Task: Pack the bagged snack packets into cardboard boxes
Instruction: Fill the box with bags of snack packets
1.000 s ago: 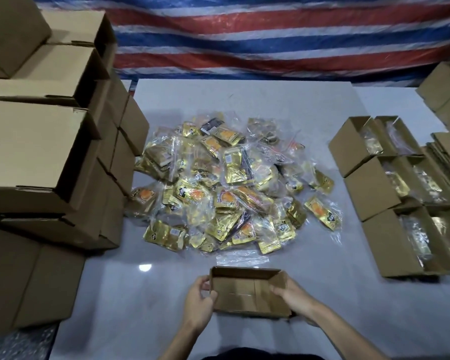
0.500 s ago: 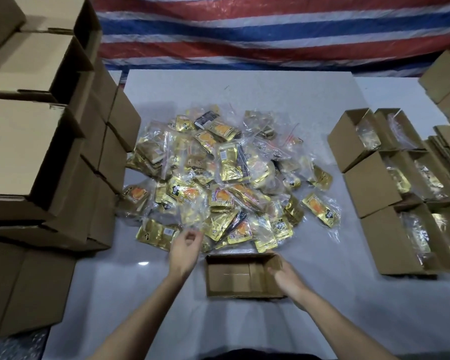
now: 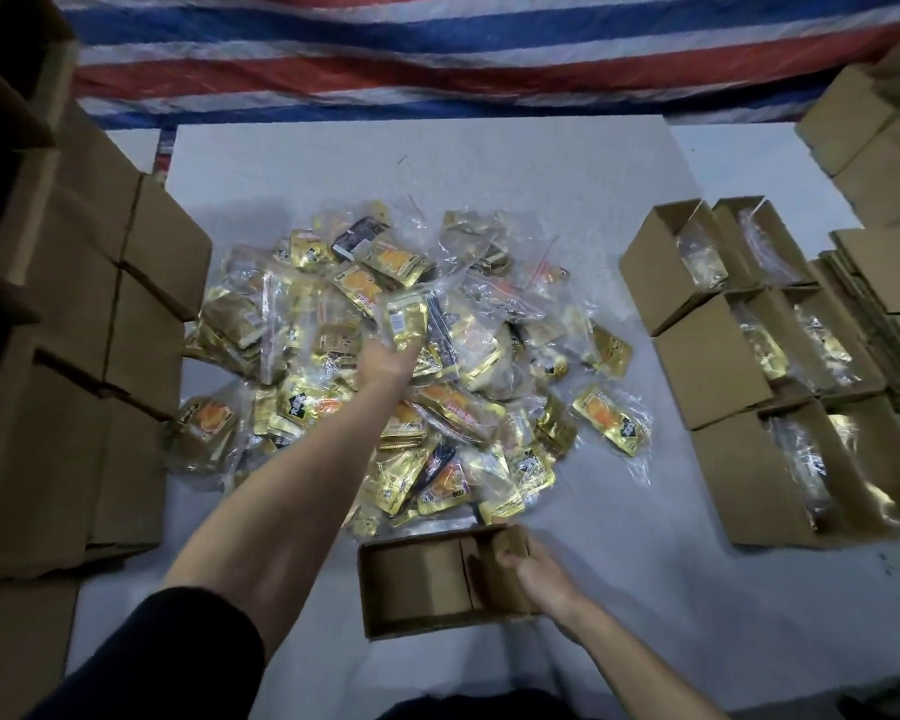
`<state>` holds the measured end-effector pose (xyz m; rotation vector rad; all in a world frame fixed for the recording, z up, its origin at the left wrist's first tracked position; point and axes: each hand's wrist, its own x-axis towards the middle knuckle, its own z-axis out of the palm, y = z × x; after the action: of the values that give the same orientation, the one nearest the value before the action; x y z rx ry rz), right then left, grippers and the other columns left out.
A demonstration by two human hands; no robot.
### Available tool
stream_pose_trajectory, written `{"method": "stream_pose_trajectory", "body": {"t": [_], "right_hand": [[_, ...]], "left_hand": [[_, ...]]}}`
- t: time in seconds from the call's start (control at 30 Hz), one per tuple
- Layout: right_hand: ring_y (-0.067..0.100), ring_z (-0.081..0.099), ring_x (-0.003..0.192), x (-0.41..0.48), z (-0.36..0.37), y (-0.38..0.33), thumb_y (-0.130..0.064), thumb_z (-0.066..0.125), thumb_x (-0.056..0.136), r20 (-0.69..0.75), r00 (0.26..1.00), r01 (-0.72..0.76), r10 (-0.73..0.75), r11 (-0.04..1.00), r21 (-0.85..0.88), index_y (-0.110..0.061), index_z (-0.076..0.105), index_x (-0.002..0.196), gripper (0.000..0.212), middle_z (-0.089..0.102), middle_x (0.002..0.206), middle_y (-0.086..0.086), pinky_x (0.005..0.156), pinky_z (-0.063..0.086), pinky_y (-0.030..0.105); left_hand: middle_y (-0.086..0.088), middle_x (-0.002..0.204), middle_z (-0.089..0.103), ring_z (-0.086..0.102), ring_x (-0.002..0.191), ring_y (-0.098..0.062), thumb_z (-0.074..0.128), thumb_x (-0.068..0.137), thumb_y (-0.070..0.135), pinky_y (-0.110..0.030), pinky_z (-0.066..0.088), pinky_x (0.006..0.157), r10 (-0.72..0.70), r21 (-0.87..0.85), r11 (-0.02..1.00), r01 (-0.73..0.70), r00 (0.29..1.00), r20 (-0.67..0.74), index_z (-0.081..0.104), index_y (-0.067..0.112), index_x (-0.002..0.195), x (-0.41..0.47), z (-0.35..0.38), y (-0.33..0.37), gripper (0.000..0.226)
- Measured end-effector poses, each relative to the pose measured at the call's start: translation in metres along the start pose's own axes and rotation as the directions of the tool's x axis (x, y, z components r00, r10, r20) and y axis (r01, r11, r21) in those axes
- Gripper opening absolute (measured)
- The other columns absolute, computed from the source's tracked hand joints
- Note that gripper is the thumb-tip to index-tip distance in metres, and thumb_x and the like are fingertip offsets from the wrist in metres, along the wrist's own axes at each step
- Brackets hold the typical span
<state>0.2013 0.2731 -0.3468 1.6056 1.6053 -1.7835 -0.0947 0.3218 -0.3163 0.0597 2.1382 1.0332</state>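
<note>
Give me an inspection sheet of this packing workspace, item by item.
Surface: white table, no spills seen.
Job's things: pile of bagged snack packets mid-table; open box at the near edge, empty; filled boxes at right hold bags.
Clutter: nothing seen.
Hands: left hand in the pile, fingers hidden, grip unclear; right hand grips the open box's right end.
Cables: nothing seen.
Surroundings: stacked cardboard boxes at left; striped tarpaulin behind.

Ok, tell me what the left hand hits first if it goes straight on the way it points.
The gold packet directly ahead, atop the pile; the left hand may already touch it, though blur hides that.
</note>
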Motion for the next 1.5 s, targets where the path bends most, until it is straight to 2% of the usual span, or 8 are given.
{"method": "stream_pose_trajectory", "body": {"t": [0.2,0.3,0.43,0.73,0.93,1.1,1.3,1.5], "right_hand": [[0.019,0.056,0.119,0.006,0.001,0.003,-0.009,0.055,0.098,0.008,1.000,-0.018,0.018,1.000,-0.006,-0.018,0.051,0.135,0.039,0.060,0.127,0.000,0.089,0.040,0.018],[0.015,0.063,0.106,0.006,0.003,0.002,0.004,0.051,0.093,-0.010,1.000,-0.002,0.002,1.000,0.018,-0.014,0.060,0.126,0.038,0.067,0.117,0.002,0.084,0.049,0.015],[0.027,0.060,0.121,0.008,0.005,0.004,0.004,0.050,0.093,-0.012,1.000,-0.011,0.011,0.999,0.034,-0.011,0.058,0.133,0.043,0.065,0.128,0.009,0.106,0.047,0.040],[0.004,0.065,0.079,0.004,0.007,0.001,-0.014,0.053,0.097,-0.008,0.996,-0.083,0.084,0.996,0.018,-0.027,0.050,0.125,0.031,0.063,0.098,-0.011,0.051,0.052,0.018],[-0.012,0.063,0.056,0.002,0.008,-0.002,-0.014,0.057,0.096,-0.006,0.999,-0.050,0.050,0.999,0.003,-0.040,0.054,0.103,0.027,0.062,0.085,-0.023,0.047,0.047,0.010],[0.004,0.073,0.070,-0.001,0.008,-0.007,-0.011,0.054,0.095,0.015,1.000,-0.017,0.016,1.000,0.016,-0.033,0.060,0.121,0.035,0.074,0.096,-0.006,0.055,0.054,0.023],[0.024,0.074,0.067,-0.005,0.009,-0.010,-0.004,0.048,0.094,0.011,0.999,-0.040,0.039,0.998,0.058,-0.030,0.060,0.124,0.041,0.075,0.098,0.008,0.046,0.054,0.030],[0.025,0.070,0.061,-0.009,0.009,-0.013,-0.009,0.051,0.097,0.016,0.999,-0.049,0.048,0.997,0.064,-0.026,0.057,0.123,0.032,0.073,0.096,0.010,0.043,0.050,0.028]], "left_hand": [[-0.015,0.115,0.067,0.069,0.099,-0.025,0.080,0.080,0.032,-0.036,0.060,0.083,-0.136,-0.195,0.964,0.182,0.964,0.226,0.054,-0.002,0.123,0.019,-0.014,0.005,0.060],[-0.007,0.112,0.070,0.057,0.125,-0.032,0.070,0.090,0.018,-0.034,0.056,0.091,-0.014,-0.196,0.979,0.053,0.980,0.197,0.064,0.001,0.100,0.013,-0.017,0.001,0.021],[-0.001,0.070,0.058,0.054,0.063,-0.014,0.062,0.094,0.009,-0.018,0.044,0.054,0.190,-0.083,0.979,-0.184,0.979,0.070,0.051,0.010,0.065,0.001,-0.018,-0.012,0.032],[-0.004,0.065,0.058,0.049,0.045,-0.010,0.045,0.103,0.013,-0.011,0.036,0.038,0.194,-0.016,0.980,-0.198,0.971,-0.136,0.057,0.009,0.073,-0.045,-0.030,-0.051,0.033],[-0.001,0.064,0.055,0.047,0.048,-0.017,0.062,0.094,0.042,-0.026,0.042,0.043,-0.025,0.182,0.983,0.021,1.000,0.019,0.063,0.005,0.082,-0.046,-0.049,-0.077,0.039],[-0.012,0.137,0.044,0.050,0.124,-0.027,0.078,0.081,0.037,-0.049,0.041,0.110,0.127,0.149,0.983,-0.110,0.985,-0.114,0.039,0.008,0.139,-0.020,-0.054,-0.049,0.076],[-0.014,0.108,0.068,0.069,0.094,-0.033,0.088,0.066,0.030,-0.039,0.058,0.084,-0.001,0.082,0.997,-0.004,0.999,0.052,0.052,-0.003,0.128,-0.005,-0.074,-0.045,0.078],[-0.012,0.090,0.075,0.069,0.057,-0.010,0.085,0.073,0.019,-0.021,0.051,0.048,0.123,0.030,0.991,-0.129,0.980,0.157,0.068,0.006,0.090,-0.007,-0.100,-0.059,0.028]]}}
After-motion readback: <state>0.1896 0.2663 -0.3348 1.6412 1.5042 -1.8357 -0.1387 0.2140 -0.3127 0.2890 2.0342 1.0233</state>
